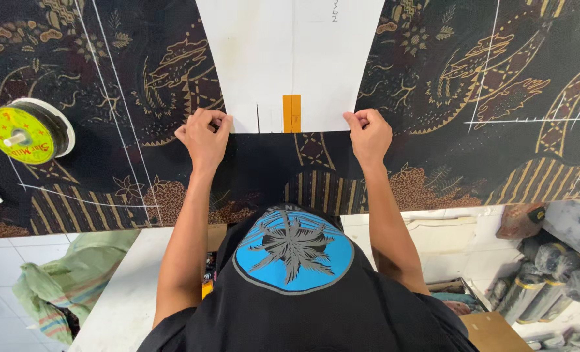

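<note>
A person in a black T-shirt with a round blue emblem [293, 251] leans over a cutting table draped with a dark batik cloth patterned in gold and brown motifs [140, 85], both bare hands set well apart on the lower edge of a white paper pattern piece [290, 58] that lies flat on the cloth toward twelve o'clock. The left hand [203, 135] is curled with its fingertips pinched at the paper's lower left corner; the right hand [367, 133] grips the lower right corner the same way, knuckles up, so the sheet appears pinned level along a straight fold or edge of the fabric, seemingly to keep it from sliding. Whether the fingers also catch the cloth beneath cannot be told. Between the hands, at the paper's bottom edge, sits a small orange rectangular tab [292, 113] beside a short dark notch mark, roughly on the pattern's centre line. White chalk lines [110, 98] already cross the cloth on either side. At nine o'clock a flat reel with a yellow-green round label [28, 132] rests on the fabric, away from the paper. Below the table, a crumpled pale green bundle of cloth [68, 280] lies on the tiled floor at seven o'clock, and rolled bolts of dark fabric [550, 274] are stacked at four o'clock.
</note>
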